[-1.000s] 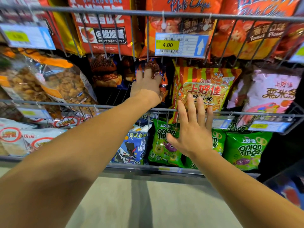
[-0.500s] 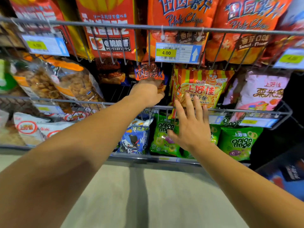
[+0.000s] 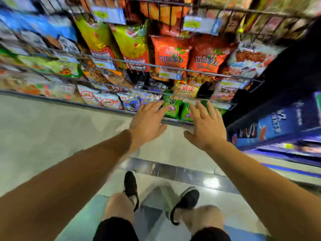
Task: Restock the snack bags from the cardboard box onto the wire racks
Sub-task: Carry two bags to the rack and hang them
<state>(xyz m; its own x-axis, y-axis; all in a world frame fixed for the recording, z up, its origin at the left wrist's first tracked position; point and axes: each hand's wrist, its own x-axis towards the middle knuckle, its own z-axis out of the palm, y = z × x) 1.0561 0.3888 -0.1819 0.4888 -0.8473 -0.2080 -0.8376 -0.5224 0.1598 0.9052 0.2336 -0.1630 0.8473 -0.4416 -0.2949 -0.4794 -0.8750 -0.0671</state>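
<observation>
Wire racks (image 3: 205,73) packed with snack bags fill the upper part of the blurred head view. Orange chip bags (image 3: 171,54) hang in the middle tier, a striped cracker bag (image 3: 186,88) sits below them, and green onion-ring bags (image 3: 172,107) lie on the bottom tier. My left hand (image 3: 147,121) and my right hand (image 3: 206,126) are stretched out in front of the bottom tier, fingers spread, holding nothing and apart from the bags. No cardboard box is in view.
The pale tiled floor (image 3: 52,127) lies between me and the racks. My knees and black shoes (image 3: 186,200) show at the bottom. A blue display unit (image 3: 278,122) juts out at the right beside the racks.
The view has swung back and down, showing the floor and my legs. My left hand has come out of the middle tier; both hands now hover spread low before the bottom tier.
</observation>
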